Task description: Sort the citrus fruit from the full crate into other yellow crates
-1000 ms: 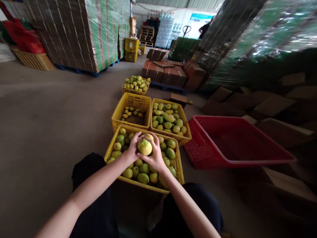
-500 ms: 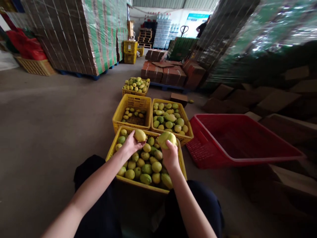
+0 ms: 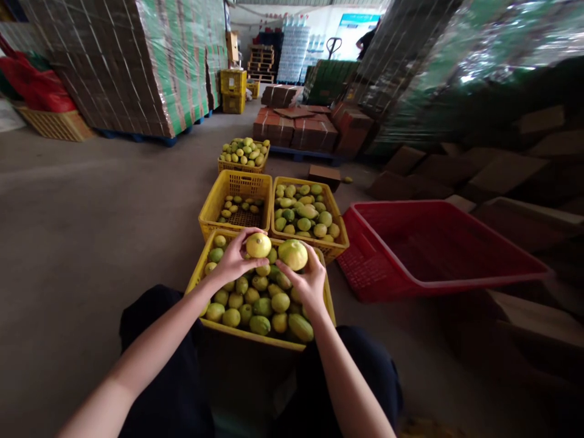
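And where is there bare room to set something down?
Widest: floor left of the front crate, before the wrapped stack. The sparsely filled crate has bare base beside its few fruits; the red basket seems bare inside. Crowded: the front crate, full of fruit beneath left hand and right hand, and the cardboard beyond the basket.

forearms (image 3: 152, 350): bare | fingers (image 3: 316, 260): slim, ungloved | trousers (image 3: 379, 360): dark navy, loose
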Action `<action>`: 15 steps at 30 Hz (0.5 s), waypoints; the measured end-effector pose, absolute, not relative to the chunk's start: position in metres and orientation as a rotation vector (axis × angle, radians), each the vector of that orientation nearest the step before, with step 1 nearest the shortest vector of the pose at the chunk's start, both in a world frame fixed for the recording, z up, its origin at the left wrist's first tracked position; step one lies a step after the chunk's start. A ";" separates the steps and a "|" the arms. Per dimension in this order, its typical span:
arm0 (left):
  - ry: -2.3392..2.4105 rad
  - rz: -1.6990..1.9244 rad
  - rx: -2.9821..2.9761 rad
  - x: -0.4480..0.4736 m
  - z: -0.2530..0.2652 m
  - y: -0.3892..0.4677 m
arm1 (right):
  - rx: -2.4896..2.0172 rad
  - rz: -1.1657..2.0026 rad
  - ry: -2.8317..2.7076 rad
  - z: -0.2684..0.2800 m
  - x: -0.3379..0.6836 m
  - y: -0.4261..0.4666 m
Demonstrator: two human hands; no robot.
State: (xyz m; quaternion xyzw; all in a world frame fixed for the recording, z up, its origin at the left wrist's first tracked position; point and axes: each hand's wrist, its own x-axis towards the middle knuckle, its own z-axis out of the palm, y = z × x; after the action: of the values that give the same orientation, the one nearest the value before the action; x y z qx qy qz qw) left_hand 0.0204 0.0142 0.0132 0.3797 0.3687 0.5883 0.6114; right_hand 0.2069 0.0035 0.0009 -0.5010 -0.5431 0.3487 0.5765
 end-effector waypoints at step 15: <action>0.942 1.414 2.056 -0.007 -0.005 0.012 | -0.916 0.297 -1.629 -0.025 0.206 0.011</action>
State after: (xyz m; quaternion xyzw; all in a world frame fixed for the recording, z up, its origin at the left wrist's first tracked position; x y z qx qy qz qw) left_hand -0.0067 0.0120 -0.0051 0.7493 0.3433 0.5153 0.2349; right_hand 0.2064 0.0112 -0.0245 -0.3925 -0.6984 0.1272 0.5848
